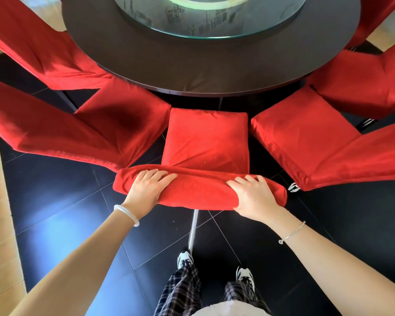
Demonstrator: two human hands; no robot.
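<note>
Hands on the rounded top of the chair back (198, 192), one toward each end: left hand (149, 188) and right hand (254, 197) palms down, fingers curled over the far edge, thumbs laid along the red cover, holding nothing else. Chair itself straight ahead, seat (206, 137) facing the round table (192, 71), front edge close to the dark rim, squeezed between the left neighbour chair (114, 124) and the right neighbour chair (306, 137) with only narrow gaps.

Probably a matter of sliding it squarely toward or away from the table. Keep the hold even and equally spaced, to stop either corner swinging into a neighbour's seat. Press through the palms into the frame under the cloth rather than tugging the loose cover, likely to slip or bunch. Move slowly and straight along the line to the table's centre. Watch the shiny metal rod (193, 226) running down beneath the back beside the left shoe (185, 258); keep toes clear of it. If pushing in, stop short of the rim.
</note>
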